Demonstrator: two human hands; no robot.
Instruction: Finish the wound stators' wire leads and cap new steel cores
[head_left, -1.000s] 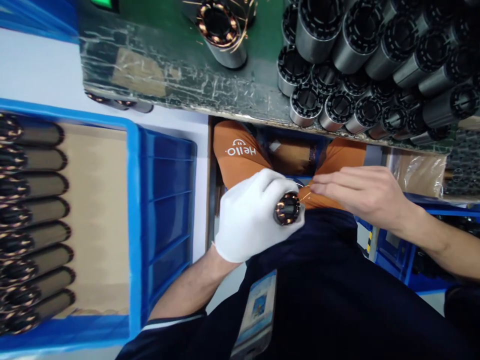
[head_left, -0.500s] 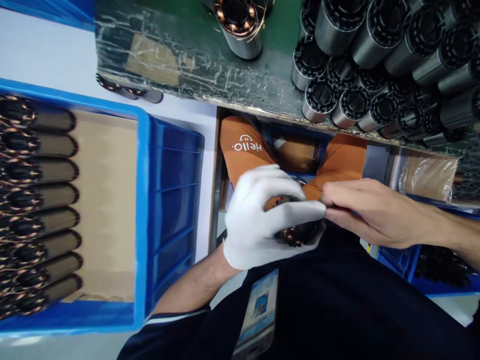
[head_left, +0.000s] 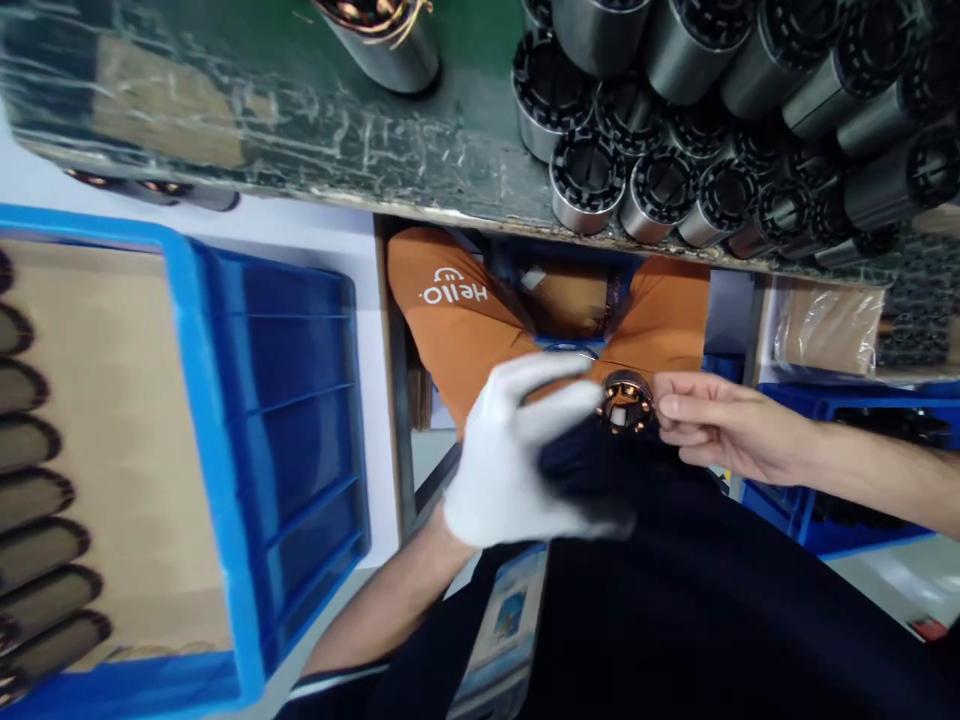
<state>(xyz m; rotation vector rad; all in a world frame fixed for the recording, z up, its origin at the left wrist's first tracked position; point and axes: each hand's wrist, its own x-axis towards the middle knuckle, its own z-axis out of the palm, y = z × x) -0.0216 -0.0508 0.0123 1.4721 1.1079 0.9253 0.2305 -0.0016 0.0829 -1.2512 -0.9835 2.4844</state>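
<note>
A motor stator [head_left: 625,402] with copper windings round its ring sits in front of my body at lap height, its open end facing up. My left hand [head_left: 517,455], in a white glove, is off to its left with thumb and fingers spread apart and nothing between them; motion blurs it a little. My bare right hand [head_left: 705,420] is closed in a pinch right beside the stator's right rim. What its fingertips hold, if anything, is too small to make out.
Bare steel stator cores [head_left: 664,195] crowd the right of the green bench [head_left: 465,150]. One wound stator [head_left: 390,50] stands on the bench further left. At left, a blue crate [head_left: 217,450] holds a row of wound stators. More blue crates [head_left: 806,510] are at right.
My left hand has let go of the stator and opened, drawing away to the left. My right hand stays pinched at the stator's right side. The camera view has swung to the right.
</note>
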